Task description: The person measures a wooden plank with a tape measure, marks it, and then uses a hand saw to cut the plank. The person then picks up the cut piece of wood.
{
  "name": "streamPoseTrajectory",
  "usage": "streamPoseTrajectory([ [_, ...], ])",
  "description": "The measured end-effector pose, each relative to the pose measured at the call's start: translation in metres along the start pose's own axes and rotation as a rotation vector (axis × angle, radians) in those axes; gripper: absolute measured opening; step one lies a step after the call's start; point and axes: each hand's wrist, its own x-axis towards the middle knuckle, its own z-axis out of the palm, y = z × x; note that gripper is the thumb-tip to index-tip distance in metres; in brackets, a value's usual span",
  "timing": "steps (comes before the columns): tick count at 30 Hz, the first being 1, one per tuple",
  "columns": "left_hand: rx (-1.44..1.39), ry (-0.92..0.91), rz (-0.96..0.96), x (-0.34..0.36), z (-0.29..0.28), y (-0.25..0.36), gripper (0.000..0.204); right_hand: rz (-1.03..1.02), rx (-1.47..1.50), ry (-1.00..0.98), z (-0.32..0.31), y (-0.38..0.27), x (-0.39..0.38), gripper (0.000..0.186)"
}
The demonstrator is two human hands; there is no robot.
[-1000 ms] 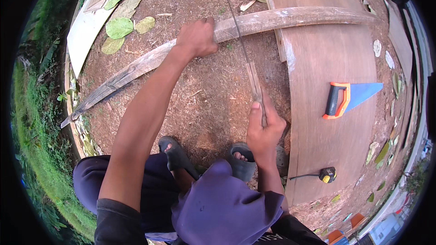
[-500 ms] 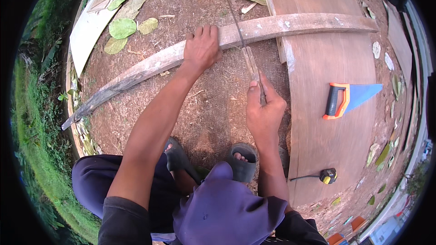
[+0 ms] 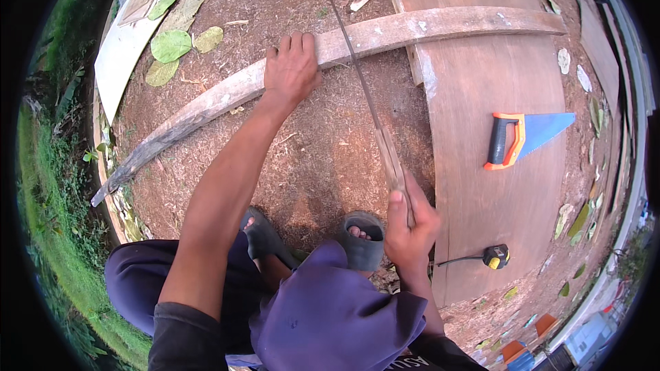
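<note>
A long, weathered wooden plank [image 3: 426, 26] lies across bare earth, one end resting on a brown plywood sheet [image 3: 495, 96]. My left hand [image 3: 292, 69] presses flat on the plank, fingers spread over its top. My right hand [image 3: 410, 223] grips the wooden handle of a long thin blade [image 3: 357, 75], which runs away from me and crosses the plank just right of my left hand. My two sandalled feet [image 3: 361, 240] stand close below the blade's handle.
An orange-handled handsaw with a blue blade [image 3: 522, 136] and a yellow tape measure [image 3: 493, 256] lie on the plywood. A pale board [image 3: 124, 48] and green leaves [image 3: 170, 45] sit at the upper left. Grass [image 3: 48, 185] borders the left side.
The view has dipped, so plank and hands sit lower in frame. My left hand stays pressed on the plank; my right hand has drawn the blade back toward me.
</note>
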Motion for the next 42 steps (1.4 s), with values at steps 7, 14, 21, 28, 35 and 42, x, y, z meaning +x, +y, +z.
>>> streamPoseTrajectory([
  [7,0.053,0.130,0.097,-0.025,-0.001,0.007,0.053,-0.135,-0.006,0.040,0.030,0.041,0.023,0.039],
  [14,0.024,0.059,0.081,-0.041,0.008,0.012,0.062,-0.034,-0.003,-0.016,0.023,0.059,-0.011,0.043],
  [21,-0.145,-0.242,0.030,-0.026,-0.043,0.013,0.070,-0.091,-0.003,0.087,0.027,0.074,-0.014,0.042],
  [28,0.019,-0.218,0.131,0.000,-0.041,-0.001,0.070,-0.183,0.090,0.075,0.032,0.065,0.006,0.042],
  [35,-0.099,-0.165,-0.040,0.000,-0.046,-0.003,0.071,-0.207,0.016,0.062,0.005,0.024,0.004,0.041],
  [42,-0.131,-0.491,-0.103,0.021,-0.056,-0.006,0.076,-0.039,-0.067,-0.077,-0.057,-0.007,-0.051,0.042],
])
